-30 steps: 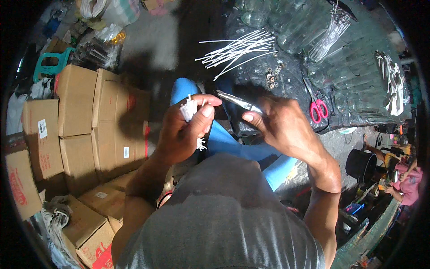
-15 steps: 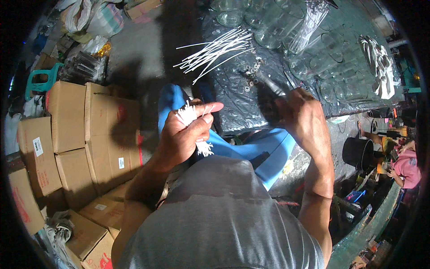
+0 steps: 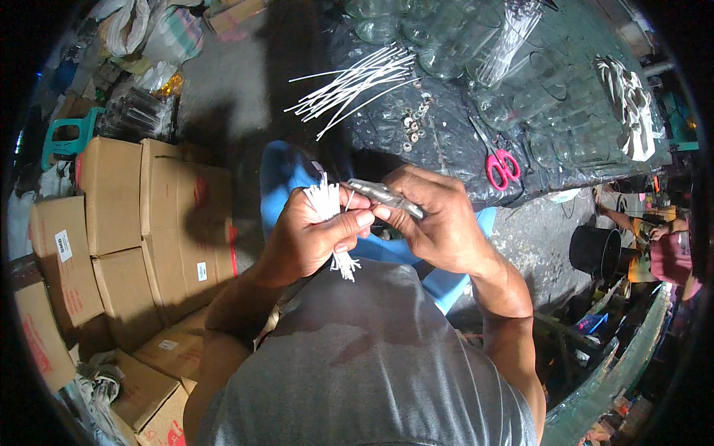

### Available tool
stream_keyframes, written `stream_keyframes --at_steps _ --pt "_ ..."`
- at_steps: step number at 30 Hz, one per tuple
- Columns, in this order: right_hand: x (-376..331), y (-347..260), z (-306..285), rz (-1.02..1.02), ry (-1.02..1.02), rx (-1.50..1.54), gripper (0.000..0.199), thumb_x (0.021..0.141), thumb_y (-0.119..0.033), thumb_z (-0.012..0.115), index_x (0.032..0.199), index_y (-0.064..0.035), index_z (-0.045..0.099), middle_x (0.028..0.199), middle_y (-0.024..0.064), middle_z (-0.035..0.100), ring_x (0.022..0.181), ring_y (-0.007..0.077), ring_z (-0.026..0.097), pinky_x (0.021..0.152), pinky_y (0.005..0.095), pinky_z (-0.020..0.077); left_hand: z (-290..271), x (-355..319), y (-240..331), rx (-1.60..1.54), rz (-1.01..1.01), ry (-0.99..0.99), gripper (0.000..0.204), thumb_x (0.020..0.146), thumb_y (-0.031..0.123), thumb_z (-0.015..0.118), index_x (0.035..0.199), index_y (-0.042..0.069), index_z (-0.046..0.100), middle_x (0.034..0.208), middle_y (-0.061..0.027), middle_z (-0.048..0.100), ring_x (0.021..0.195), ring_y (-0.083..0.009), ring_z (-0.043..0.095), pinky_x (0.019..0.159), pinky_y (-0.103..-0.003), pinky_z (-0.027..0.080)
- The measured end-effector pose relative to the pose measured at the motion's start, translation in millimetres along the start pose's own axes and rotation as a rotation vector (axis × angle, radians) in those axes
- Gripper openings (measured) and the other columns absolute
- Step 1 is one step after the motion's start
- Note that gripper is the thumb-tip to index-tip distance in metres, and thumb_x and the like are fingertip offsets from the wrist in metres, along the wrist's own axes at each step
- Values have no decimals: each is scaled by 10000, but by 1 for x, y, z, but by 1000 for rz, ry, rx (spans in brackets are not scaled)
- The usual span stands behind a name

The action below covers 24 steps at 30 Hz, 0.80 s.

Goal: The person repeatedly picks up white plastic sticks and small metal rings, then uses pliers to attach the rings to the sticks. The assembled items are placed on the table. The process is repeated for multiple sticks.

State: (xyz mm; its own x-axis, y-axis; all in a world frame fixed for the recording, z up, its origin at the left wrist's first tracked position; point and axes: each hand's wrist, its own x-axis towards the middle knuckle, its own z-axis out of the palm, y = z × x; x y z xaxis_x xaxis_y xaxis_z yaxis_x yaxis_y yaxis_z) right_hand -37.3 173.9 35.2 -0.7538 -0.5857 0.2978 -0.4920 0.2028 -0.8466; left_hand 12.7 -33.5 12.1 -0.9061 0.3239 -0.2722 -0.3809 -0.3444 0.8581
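Note:
A bundle of short white wicks (image 3: 324,202) is gripped in my left hand (image 3: 303,241), its ends fanning out above and below the fist. One strand stands apart by the thumb and index finger. My right hand (image 3: 439,219) is closed around metal pliers (image 3: 381,195), whose jaws reach that single strand at the left fingertips. I cannot make out whether a small metal piece sits in the jaws. On the dark plastic-covered table (image 3: 446,141) lie a spread of long white wicks (image 3: 353,82) and several small metal rings (image 3: 413,128).
Pink-handled scissors (image 3: 500,165) lie near the table's edge. Glass jars (image 3: 520,89) crowd its far right, one holding white wicks, beside a white cloth bundle (image 3: 628,111). Cardboard boxes (image 3: 115,201) are stacked at my left. Another person (image 3: 669,253) is at the far right, near a black bucket (image 3: 595,249).
My right hand has moved left from over the table, bringing the pliers to the strand at my left hand. The scissors it covered now show. The left hand still grips the bundle.

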Motion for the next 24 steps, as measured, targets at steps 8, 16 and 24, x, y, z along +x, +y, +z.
stream_keyframes --at_steps 8,16,24 --pt "-3 5 -4 3 -132 -56 185 798 31 679 977 3 643 902 166 619 836 386 637 718 437 519 -13 -5 -12 175 9 64 140 960 120 674 975 -18 695 748 -45 673 566 -46 523 502 -226 408" --pt "25 26 -41 10 -31 -573 247 737 2 722 979 -25 680 919 164 650 829 373 655 712 429 536 -19 0 -22 -34 135 90 138 1013 86 568 1075 -34 593 811 -110 639 667 -135 612 508 -267 484" --pt "-87 31 -48 137 460 -151 244 869 -180 725 817 21 596 746 78 551 661 198 524 608 307 404 -35 -10 -21 22 92 181 162 1016 115 549 1096 -25 549 792 -113 621 681 -162 625 502 -282 489"
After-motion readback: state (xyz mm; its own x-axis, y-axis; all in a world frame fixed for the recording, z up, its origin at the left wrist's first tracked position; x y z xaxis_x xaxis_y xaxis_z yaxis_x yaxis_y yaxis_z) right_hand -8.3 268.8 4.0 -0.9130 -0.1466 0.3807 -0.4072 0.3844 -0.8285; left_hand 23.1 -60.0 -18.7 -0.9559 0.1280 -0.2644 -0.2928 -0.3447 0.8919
